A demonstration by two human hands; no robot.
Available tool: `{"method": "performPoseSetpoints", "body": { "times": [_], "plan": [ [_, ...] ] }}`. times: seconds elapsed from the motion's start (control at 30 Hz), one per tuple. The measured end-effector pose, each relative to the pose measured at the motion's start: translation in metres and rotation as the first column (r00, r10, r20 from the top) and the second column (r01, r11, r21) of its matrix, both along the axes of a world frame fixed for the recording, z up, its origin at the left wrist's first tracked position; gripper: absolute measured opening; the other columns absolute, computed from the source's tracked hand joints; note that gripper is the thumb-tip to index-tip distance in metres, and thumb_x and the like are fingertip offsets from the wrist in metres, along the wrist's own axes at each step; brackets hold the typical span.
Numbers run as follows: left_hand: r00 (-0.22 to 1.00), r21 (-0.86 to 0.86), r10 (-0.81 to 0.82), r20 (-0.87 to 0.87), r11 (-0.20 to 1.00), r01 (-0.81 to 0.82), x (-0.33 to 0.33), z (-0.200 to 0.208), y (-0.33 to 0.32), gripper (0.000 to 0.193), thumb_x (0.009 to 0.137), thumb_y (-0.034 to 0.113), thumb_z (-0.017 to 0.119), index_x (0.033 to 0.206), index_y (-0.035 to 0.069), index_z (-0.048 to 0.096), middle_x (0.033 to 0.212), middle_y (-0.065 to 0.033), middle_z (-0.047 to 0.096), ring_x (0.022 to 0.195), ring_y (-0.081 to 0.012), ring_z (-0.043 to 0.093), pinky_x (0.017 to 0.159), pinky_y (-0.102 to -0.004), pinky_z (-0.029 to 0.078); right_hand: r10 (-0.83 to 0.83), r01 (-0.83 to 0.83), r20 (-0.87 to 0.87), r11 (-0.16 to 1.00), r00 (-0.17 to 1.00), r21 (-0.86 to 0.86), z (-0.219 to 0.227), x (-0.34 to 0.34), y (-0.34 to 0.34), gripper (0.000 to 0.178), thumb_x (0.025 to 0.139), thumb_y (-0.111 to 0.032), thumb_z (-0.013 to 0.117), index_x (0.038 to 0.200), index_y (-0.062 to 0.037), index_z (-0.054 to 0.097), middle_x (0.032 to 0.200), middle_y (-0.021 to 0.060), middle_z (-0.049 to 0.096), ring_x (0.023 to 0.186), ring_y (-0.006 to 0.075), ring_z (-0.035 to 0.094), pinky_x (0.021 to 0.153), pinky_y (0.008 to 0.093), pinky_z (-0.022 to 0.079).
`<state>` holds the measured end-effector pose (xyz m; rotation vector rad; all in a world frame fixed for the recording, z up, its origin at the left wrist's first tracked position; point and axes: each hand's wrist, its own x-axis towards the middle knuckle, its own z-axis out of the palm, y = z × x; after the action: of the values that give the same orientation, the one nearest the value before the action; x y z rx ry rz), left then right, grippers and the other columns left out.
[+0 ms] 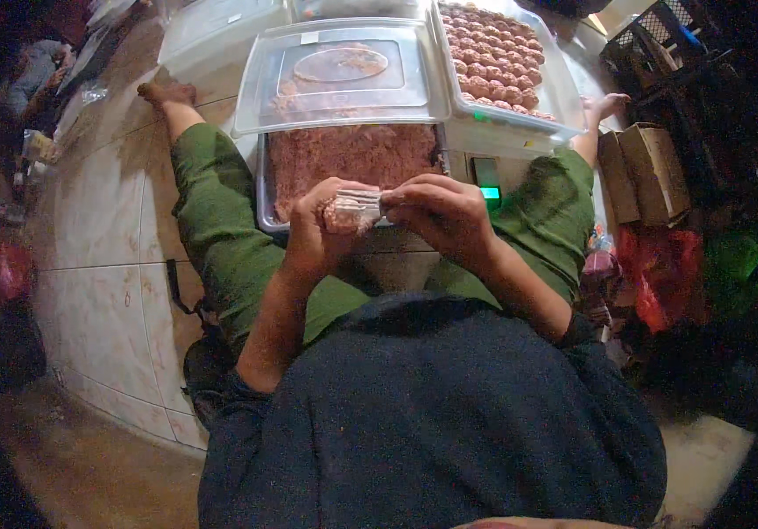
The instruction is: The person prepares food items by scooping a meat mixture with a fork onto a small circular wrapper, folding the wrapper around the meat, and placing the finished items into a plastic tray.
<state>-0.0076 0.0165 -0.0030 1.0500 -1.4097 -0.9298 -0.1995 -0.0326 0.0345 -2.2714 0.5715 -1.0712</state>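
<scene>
My left hand [315, 231] is closed round a lump of minced meat [341, 217], which shows between the fingers and thumb. My right hand [443, 212] pinches a pale fork [361, 202], its tines lying across the meat. Both hands are above the near part of a tray [261, 189] filled with reddish-brown minced meat [352, 159]. A clear plastic lid [255, 81], smeared with bits of meat, covers the tray's far side. At the back right, a clear plastic container [564, 88] holds rows of round meatballs [491, 57].
A small dark device with a lit green display [489, 192] lies right of the tray. My green-trousered legs [220, 198] stretch along both sides. Another translucent container [220, 31] stands at the back left. Cardboard boxes [652, 176] and a red plastic bag [661, 273] are at the right.
</scene>
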Motion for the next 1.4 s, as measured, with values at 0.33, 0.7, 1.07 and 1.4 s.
{"method": "performPoseSetpoints", "body": {
  "times": [0.33,0.7,1.07,1.4],
  "plan": [
    [0.999,0.077,0.041,-0.015,0.996,-0.040,-0.008,0.024,0.010,0.022,0.076,0.020,0.066,0.082,0.000,0.058,0.077,-0.0048,0.061,0.070,-0.0103,0.056,0.063,-0.0245,0.046,0.036,-0.035,-0.195,0.999,0.980,0.012,0.021,-0.003,-0.008,0.013,0.073,-0.005,0.066,0.085,-0.0040,0.064,0.081,0.0089,0.063,0.073,0.0213,0.063,0.063,0.0297,0.052],
    [0.997,0.047,-0.046,-0.067,0.998,0.050,0.001,0.007,0.004,0.035,0.071,0.007,0.070,0.098,0.003,0.048,0.074,-0.0028,0.052,0.067,-0.0093,0.052,0.062,-0.0220,0.045,-0.088,0.101,-0.051,0.916,0.995,0.389,0.017,-0.025,-0.020,0.014,0.076,-0.002,0.063,0.090,-0.0020,0.063,0.086,0.0066,0.065,0.075,0.0113,0.060,0.066,0.0248,0.049],
    [0.989,0.141,0.120,-0.082,0.984,-0.108,-0.007,-0.005,-0.001,0.073,0.071,0.007,0.067,0.130,0.003,0.025,0.073,-0.0042,0.057,0.065,-0.0115,0.055,0.061,-0.0247,0.046,-0.001,-0.037,0.067,0.824,0.998,0.566,-0.011,-0.002,0.008,0.014,0.078,-0.005,0.065,0.091,-0.0003,0.063,0.084,0.0052,0.064,0.075,0.0078,0.058,0.066,0.0228,0.048],
    [0.986,0.001,0.136,0.102,0.991,-0.137,-0.001,0.007,0.002,0.019,0.075,0.019,0.063,0.080,0.003,0.055,0.073,-0.0047,0.057,0.066,-0.0117,0.054,0.059,-0.0253,0.043,-0.027,0.025,-0.252,1.000,0.967,-0.013,0.016,0.008,0.011,0.017,0.072,-0.008,0.067,0.089,-0.0053,0.064,0.081,0.0088,0.063,0.074,0.0207,0.063,0.063,0.0297,0.052]
  ]
}}
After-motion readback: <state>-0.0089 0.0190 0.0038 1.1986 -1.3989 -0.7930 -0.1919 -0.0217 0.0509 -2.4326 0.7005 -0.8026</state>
